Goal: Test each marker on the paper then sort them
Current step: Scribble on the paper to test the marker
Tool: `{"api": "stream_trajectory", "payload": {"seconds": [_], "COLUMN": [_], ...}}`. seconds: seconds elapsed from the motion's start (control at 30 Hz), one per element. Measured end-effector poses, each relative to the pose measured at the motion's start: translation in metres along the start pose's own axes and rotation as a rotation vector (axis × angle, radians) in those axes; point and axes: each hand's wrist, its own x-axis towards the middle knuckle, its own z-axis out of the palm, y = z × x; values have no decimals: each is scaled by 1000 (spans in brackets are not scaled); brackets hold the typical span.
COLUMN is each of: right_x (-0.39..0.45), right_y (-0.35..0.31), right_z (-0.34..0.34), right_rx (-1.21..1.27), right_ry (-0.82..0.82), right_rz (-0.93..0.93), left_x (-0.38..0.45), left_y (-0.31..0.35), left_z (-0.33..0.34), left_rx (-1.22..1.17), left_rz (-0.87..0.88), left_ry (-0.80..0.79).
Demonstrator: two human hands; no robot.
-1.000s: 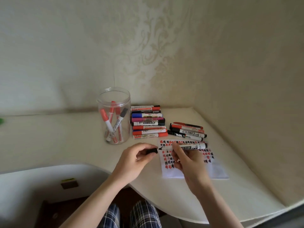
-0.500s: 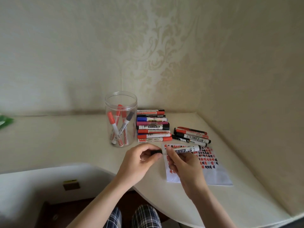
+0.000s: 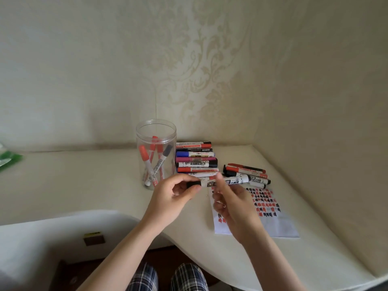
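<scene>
I hold a white marker with a black cap [image 3: 233, 181] level above the table's front. My left hand [image 3: 174, 198] pinches its black cap at the left end. My right hand [image 3: 233, 204] grips the white barrel, blurred by motion. Under the right hand lies the test paper [image 3: 273, 217], covered with red and black scribbles. A row of markers [image 3: 196, 159] lies behind my hands, and a smaller pile [image 3: 247, 172] lies to the right. A clear plastic jar [image 3: 156, 152] holds several red markers and a black one.
The cream table [image 3: 84, 185] has a curved front edge, and walls close in behind and on the right. A green object [image 3: 9, 157] lies at the far left. My knees in checked fabric [image 3: 168, 278] show below the table edge.
The cap in my left hand has closed onto the marker's tip; a gap showed between them a second ago. The camera view has shifted, so everything sits further right in frame.
</scene>
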Motion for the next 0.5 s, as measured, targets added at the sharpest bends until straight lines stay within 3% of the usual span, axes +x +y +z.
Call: {"api": "stream_trajectory", "payload": {"seconds": [0.13,0.3,0.5], "right_x": [4,-8,-3], "right_y": [-7,2,11], "right_z": [-17,-9,28], "right_rx": [117,-54,-201], "right_ry": [80,-97,-151], "right_rz": [-16,-70,-199], "left_x": [-2,-2,0], "left_y": [6,17,40], "left_z": [-13,-18,-34], "left_rx": [-103,-322,-204], "left_rz": [-20,4,145], "left_ry": [54,308,352]}}
